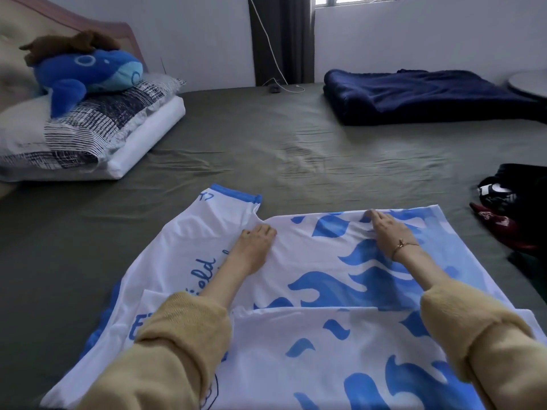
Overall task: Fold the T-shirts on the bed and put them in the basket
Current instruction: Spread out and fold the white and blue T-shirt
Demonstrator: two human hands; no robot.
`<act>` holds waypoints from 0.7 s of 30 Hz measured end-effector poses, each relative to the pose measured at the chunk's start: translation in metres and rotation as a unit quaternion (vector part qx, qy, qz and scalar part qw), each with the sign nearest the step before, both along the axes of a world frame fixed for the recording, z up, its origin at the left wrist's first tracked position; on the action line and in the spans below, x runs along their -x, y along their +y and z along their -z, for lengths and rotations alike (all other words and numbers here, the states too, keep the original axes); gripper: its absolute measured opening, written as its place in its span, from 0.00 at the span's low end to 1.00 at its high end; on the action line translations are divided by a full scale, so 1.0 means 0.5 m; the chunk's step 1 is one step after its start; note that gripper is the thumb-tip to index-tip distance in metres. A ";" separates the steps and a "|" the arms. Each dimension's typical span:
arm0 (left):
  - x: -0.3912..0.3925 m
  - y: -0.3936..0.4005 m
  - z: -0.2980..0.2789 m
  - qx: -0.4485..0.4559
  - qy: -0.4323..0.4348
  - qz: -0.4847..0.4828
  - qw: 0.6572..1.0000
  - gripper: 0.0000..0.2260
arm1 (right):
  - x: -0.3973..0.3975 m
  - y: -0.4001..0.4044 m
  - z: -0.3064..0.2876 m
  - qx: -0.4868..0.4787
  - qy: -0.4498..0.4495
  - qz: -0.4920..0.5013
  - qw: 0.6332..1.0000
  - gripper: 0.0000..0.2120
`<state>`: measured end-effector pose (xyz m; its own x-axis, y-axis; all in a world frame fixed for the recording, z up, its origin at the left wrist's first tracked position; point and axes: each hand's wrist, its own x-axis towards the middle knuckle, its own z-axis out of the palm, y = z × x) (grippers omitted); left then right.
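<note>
While bare green sheet lies open beyond it, the T-shirt is spread on the near bed, long axis left-right, sleeve pointing away; white with blue waves. Left hand pinches its fold; right hand presses flat, fingers straight.

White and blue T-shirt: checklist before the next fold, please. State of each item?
1. White and blue T-shirt flat on the bed: ok.
2. Left hand on the fabric near the sleeve: ok.
3. Right hand on the far edge: ok.
4. Near side already folded over: ok.
5. Far sleeve tucked in: not ok, it sticks out.
6. Basket in reach: cannot tell, not in view.
</note>
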<state>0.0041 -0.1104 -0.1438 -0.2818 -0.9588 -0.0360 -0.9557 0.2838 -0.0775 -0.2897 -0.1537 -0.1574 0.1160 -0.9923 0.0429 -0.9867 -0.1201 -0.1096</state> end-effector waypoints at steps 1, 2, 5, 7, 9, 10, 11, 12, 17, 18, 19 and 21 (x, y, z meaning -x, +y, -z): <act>-0.002 -0.012 -0.002 -0.007 -0.023 -0.007 1.000 0.22 | 0.002 -0.015 0.002 -0.006 0.010 -0.004 1.000 0.26; -0.006 -0.022 -0.005 -0.020 -0.052 -0.017 0.998 0.24 | 0.002 -0.027 0.003 -0.019 0.021 -0.008 1.000 0.28; -0.009 -0.041 -0.007 -0.040 -0.123 -0.030 0.991 0.30 | 0.006 -0.052 -0.001 -0.061 0.057 -0.025 0.996 0.33; -0.007 -0.053 -0.014 -0.026 -0.135 -0.038 0.990 0.34 | 0.009 -0.062 -0.007 -0.050 0.109 -0.036 0.992 0.33; -0.006 -0.060 -0.028 -0.013 -0.163 -0.048 0.985 0.34 | 0.014 -0.064 -0.011 -0.018 0.169 -0.050 0.984 0.26; -0.007 -0.058 -0.035 -0.004 -0.186 -0.050 0.981 0.31 | 0.019 -0.059 -0.014 -0.012 0.184 -0.054 0.981 0.21; -0.007 -0.054 -0.041 0.008 -0.210 -0.048 0.976 0.27 | 0.028 -0.051 -0.019 -0.004 0.181 -0.054 0.982 0.17; -0.011 -0.050 -0.044 0.022 -0.236 -0.044 0.970 0.23 | 0.035 -0.045 -0.020 0.009 0.168 -0.051 0.984 0.15; -0.030 -0.008 -0.054 0.074 -0.278 -0.033 0.957 0.14 | 0.085 0.023 -0.032 0.060 0.146 -0.040 0.987 0.04; -0.032 0.006 -0.054 0.071 -0.282 -0.035 0.956 0.13 | 0.093 0.041 -0.033 0.052 0.150 -0.037 0.987 0.07; -0.032 0.019 -0.053 0.066 -0.291 -0.039 0.954 0.13 | 0.101 0.055 -0.027 0.061 0.158 -0.036 0.985 0.10; -0.030 0.049 -0.046 0.061 -0.301 -0.046 0.951 0.15 | 0.110 0.079 -0.021 0.075 0.135 -0.048 0.987 0.17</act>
